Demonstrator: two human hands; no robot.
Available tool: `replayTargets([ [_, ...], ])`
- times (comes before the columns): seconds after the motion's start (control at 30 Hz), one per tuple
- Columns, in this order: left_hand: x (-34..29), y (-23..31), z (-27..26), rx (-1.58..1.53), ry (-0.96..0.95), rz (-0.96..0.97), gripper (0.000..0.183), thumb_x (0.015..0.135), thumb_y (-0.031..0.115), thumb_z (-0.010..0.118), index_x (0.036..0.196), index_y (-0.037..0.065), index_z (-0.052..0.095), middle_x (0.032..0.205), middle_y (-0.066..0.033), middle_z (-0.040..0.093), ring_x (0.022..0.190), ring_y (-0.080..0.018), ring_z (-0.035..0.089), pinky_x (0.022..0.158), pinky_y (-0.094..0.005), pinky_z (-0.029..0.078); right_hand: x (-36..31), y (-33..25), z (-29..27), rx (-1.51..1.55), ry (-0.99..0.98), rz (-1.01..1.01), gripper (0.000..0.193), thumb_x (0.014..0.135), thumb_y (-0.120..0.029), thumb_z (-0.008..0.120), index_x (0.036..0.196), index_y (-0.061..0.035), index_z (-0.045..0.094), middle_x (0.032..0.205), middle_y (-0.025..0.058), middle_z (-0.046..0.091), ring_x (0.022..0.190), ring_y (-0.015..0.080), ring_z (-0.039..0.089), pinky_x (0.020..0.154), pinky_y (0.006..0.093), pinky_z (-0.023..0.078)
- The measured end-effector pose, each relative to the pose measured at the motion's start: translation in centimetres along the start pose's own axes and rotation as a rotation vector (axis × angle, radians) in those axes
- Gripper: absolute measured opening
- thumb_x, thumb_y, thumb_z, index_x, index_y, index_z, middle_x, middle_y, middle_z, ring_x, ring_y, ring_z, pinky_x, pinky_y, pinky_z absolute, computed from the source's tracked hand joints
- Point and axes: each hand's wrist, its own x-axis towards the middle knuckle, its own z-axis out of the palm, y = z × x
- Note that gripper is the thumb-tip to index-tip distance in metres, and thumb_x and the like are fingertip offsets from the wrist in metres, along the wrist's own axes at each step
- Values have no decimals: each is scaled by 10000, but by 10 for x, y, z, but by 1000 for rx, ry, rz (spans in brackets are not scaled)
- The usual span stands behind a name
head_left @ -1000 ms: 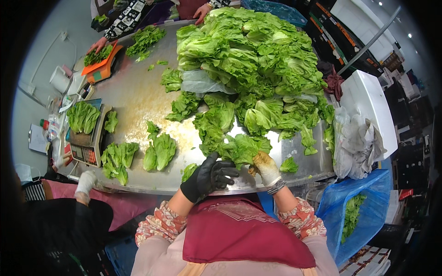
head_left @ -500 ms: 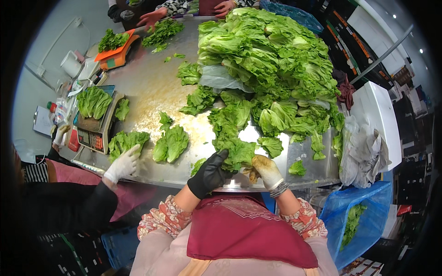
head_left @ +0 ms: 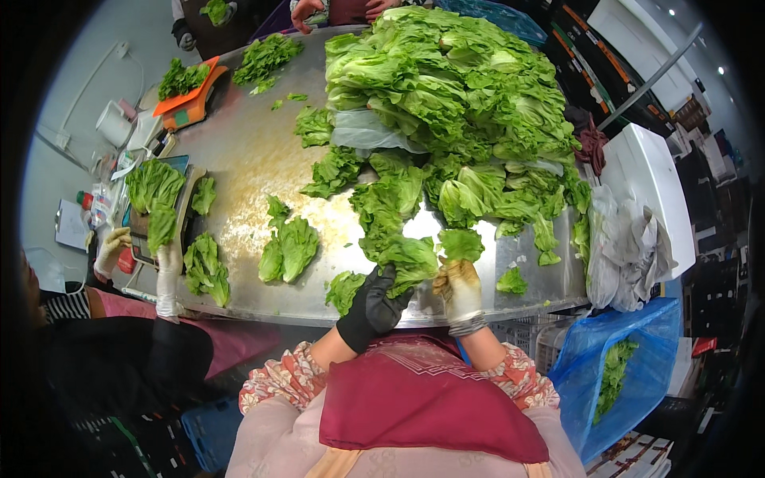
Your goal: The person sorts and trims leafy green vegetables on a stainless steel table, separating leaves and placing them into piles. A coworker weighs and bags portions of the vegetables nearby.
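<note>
Lettuce [head_left: 409, 256] held in my left grip [head_left: 373, 307]

My left grip, black-gloved, was closed around the lettuce's near end, over the near part of the bench [head_left: 247, 151], with its leaves spread away from me. My right grip [head_left: 462, 293], white-gloved and stained yellowish, was just beside it, fingers [head_left: 458, 275] bent at the near edge of a leaf [head_left: 461, 244]; I could not tell whether they pinched it or only covered it. Beyond them rose a big heap [head_left: 454, 88] of lettuce. On my left, a co-worker's white-gloved hand [head_left: 168, 267] held a clump [head_left: 162, 225] at the scale [head_left: 143, 248]. An orange scale [head_left: 186, 117] stood farther off, bearing greens [head_left: 181, 78]. On my right, a blue bag [head_left: 653, 370] held more greens [head_left: 613, 374].
</note>
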Motion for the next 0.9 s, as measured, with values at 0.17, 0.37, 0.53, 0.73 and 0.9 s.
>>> replayTargets([
  [0.17, -2, 5, -5, 78, -80, -40, 384, 914, 71, 416, 1279, 183, 374, 1230, -30, 478, 1083, -216, 509, 837, -411, 490, -5, -32, -4, 120, -70, 439, 303, 859, -310, 585, 1027, -61, 545, 729, 28, 583, 598, 146, 566, 480, 238, 448],
  [0.37, 5, 7, -7, 586, -255, 185, 439, 918, 83, 404, 1343, 120, 302, 1228, -62, 467, 1091, -191, 491, 867, -340, 451, -12, -42, -5, -149, -250, 338, 211, 838, -158, 617, 983, -32, 531, 739, 41, 592, 537, 92, 542, 476, 180, 439],
  [0.53, 6, 10, 4, 726, -238, 348, 473, 950, 201, 366, 1372, 39, 225, 1273, -113, 422, 1152, -189, 433, 948, -286, 361, -24, -38, 14, -493, -371, 208, 217, 818, -160, 625, 927, -1, 527, 738, 47, 587, 581, 77, 537, 475, 173, 401],
  [0.73, -4, 11, 16, 581, -356, 448, 562, 948, 250, 383, 1379, -3, 126, 1290, -124, 403, 1158, -216, 430, 953, -311, 366, -16, -27, 13, -599, -337, -108, 186, 795, -73, 577, 949, 21, 530, 791, 66, 582, 644, 107, 548, 567, 222, 447],
  [0.9, -15, 11, 27, 830, -221, 358, 547, 900, 125, 500, 1349, 28, 202, 1213, -94, 474, 1091, -191, 491, 901, -313, 417, -16, -11, 19, -893, -385, -398, 244, 720, -125, 634, 908, 21, 581, 792, 92, 551, 661, 166, 517, 618, 285, 441],
])
